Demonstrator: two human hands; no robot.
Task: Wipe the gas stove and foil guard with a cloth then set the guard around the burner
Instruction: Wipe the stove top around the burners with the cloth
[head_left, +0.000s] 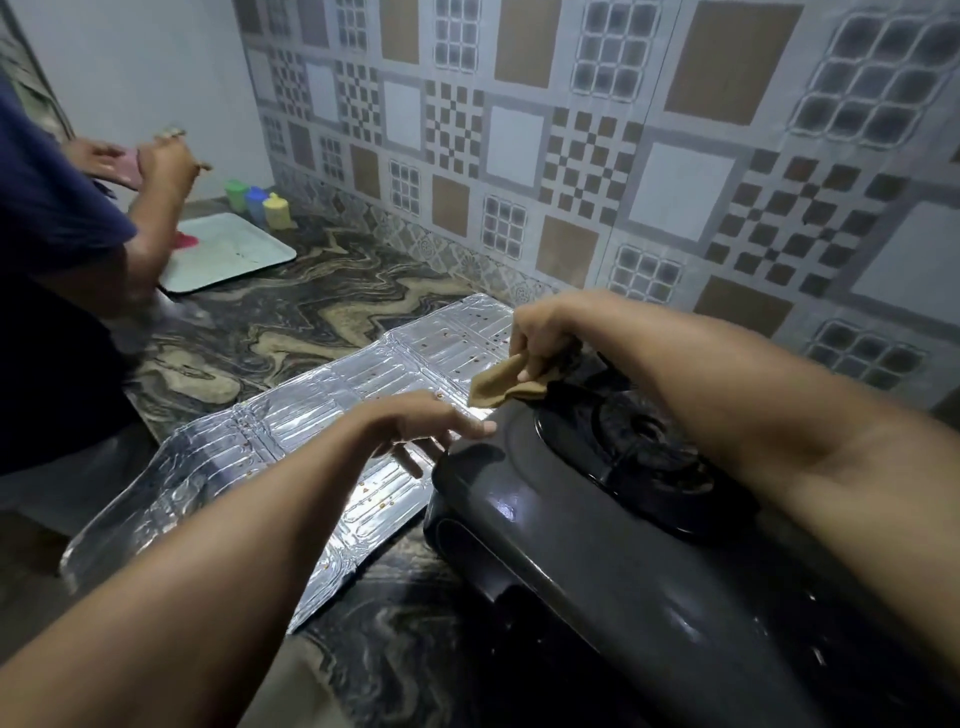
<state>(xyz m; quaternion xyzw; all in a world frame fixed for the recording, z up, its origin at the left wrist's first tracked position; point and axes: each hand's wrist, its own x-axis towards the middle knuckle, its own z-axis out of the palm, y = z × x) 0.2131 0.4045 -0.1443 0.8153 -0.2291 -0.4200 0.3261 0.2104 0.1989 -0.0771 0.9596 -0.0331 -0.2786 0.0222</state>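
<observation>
The right hand (537, 338) pinches a small brown cloth (506, 385) between curled fingers, and it hangs over the far left edge of the black gas stove (561, 525), at about 12 o'clock from the stove's near left corner. The left hand (431, 421) is flat with straight fingers; its fingertips reach the left edge of the stove, above the foil.

The long silver embossed foil guard (291, 431) lies flat on the dark marbled stone counter (291, 317), at 9 o'clock from the round black burner (649, 441), touching the stove's side. It has brown grease spots.

The foil probably is very light and thin, so it bends and dents easily; it seems safer to hold it at the folded creases or edges, with one hand pressing while the cloth wipes softly.

At 10 o'clock a second person (57, 249) works near a pale green tray (234, 254).
</observation>
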